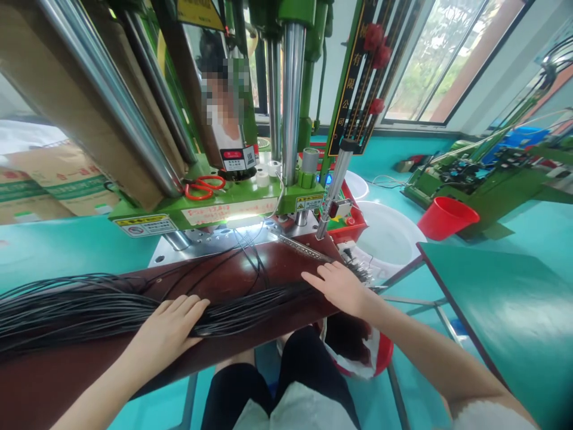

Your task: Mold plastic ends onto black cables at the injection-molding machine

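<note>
Here's the left hand [172, 322] laid over the bundle of black cables [255, 307] along the brown desk [45, 388], fingers together, its grip impossible to tell. Over at the bundle's right end, the right hand [338, 288] curves near a metal strip [304, 246], its hold unclear too, while red scissors [206, 184] sit on the green machine [242, 192] beyond.

Black cables [94, 310] at eight o'clock on a reddish-brown table [290, 266]; green machine [242, 190] with silver posts [293, 107] at twelve; red bucket [447, 218] at three; green tabletop [505, 298] at four
</note>
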